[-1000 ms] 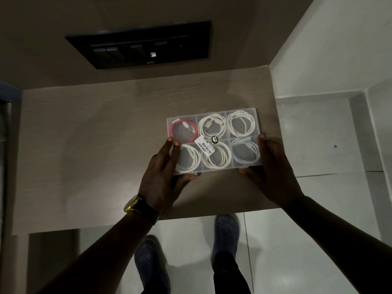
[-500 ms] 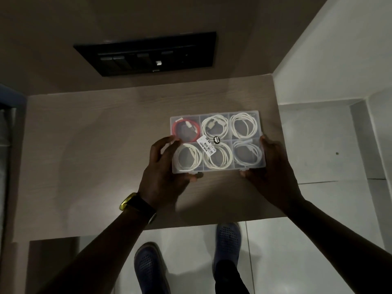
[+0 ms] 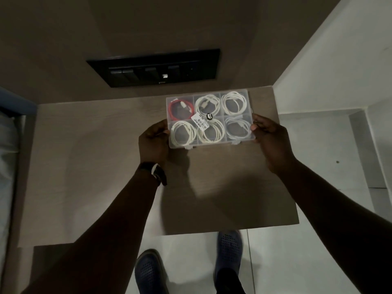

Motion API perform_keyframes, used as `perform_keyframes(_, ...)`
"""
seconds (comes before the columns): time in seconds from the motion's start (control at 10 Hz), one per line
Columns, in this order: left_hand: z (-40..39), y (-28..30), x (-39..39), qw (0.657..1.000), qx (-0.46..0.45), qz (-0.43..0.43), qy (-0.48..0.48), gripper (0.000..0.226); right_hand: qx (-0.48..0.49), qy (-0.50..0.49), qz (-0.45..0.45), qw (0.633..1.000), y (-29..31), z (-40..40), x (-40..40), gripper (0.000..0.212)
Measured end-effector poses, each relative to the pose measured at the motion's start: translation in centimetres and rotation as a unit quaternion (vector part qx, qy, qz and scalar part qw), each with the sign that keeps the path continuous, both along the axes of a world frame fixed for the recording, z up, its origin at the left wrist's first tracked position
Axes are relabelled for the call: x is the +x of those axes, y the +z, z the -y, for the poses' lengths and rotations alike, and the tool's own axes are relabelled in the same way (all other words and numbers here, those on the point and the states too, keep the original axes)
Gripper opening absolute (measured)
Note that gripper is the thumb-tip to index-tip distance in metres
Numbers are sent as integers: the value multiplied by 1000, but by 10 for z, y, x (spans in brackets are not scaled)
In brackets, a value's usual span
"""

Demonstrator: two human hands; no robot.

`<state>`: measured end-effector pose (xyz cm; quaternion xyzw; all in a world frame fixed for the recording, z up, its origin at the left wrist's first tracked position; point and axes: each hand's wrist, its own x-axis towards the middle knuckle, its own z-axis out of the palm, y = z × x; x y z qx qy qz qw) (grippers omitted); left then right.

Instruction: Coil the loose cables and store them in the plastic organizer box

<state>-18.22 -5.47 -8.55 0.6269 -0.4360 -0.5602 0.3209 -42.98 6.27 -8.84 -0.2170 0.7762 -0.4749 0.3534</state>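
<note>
We find the box (image 3: 209,118) near the bench's (image 3: 95,166) far right corner, lid shut, a coiled cable in each of its six compartments, one red (image 3: 181,110). Our left hand (image 3: 153,141) clasps its left edge and our right hand (image 3: 269,134) its right edge. We judge this the final placing: keep it level, set it down square and clear of the bench's right edge

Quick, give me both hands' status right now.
Left hand: grip closed on the left end of the organizer box.
Right hand: grip closed on the box's right end.
</note>
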Motion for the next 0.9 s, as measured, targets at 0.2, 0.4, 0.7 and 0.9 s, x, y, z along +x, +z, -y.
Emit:
perform_keyframes(0.2,25,-10,-6,999,-24,33,1,36,14,11,30,999,-4,23,-8,37)
perform_keyframes(0.4,25,-8,-9,998,-31,51,-8,35,11,10,27,1000,-5,21,-6,38)
perform_keyframes(0.7,19,-2,-14,997,-41,67,-18,36,17,31,17,999,-1,19,-5,40)
perform_keyframes(0.9,17,16,-16,984,-97,142,-37,38,7,45,-44,998,28,7,3,35)
